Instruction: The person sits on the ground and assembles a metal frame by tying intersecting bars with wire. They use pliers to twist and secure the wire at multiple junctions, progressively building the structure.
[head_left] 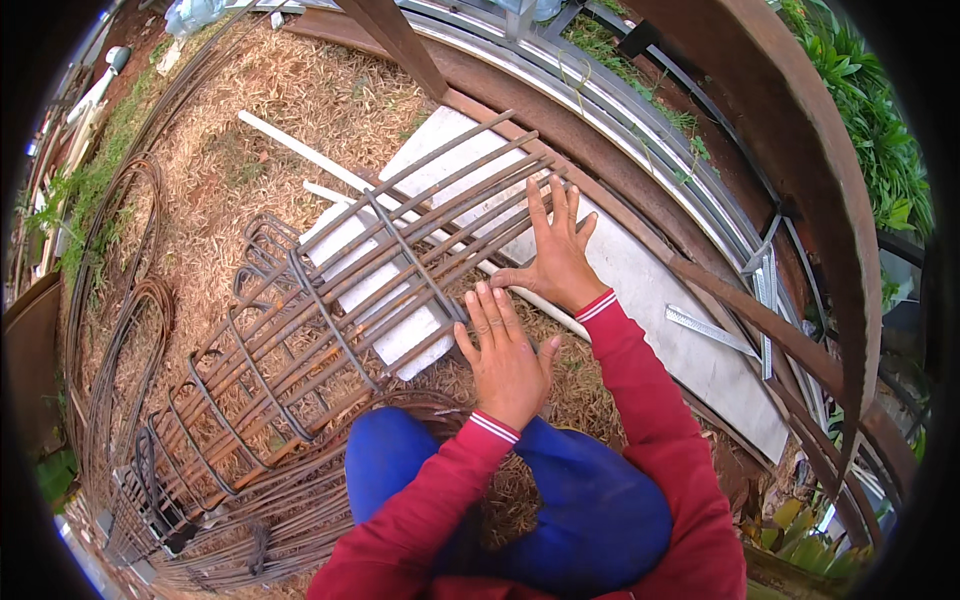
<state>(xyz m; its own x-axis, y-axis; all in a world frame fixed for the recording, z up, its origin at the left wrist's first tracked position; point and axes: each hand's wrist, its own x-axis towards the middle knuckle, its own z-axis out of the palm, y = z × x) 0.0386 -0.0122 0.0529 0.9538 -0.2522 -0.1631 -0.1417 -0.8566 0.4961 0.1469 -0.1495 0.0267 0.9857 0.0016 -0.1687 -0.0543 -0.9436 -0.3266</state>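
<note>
**Left hand (503, 365) and right hand (553, 255) open beside steel cage (322, 305)**

In the head view, the cage lies mostly to the left of both hands, reaching toward the lower left. The left hand, its fingers stretched, is just beside the end of one ring (445, 296). The right hand spreads its fingers near the bar ends (522, 142). Neither grips a bar; whether fingertips touch the steel, I cannot tell.

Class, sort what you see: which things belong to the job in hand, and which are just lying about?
Job in hand:
- rods
- hoops around them
- left hand, right hand, at the rods

Apparently lying about:
- perforated strip
- white pole
- clear plastic
</note>
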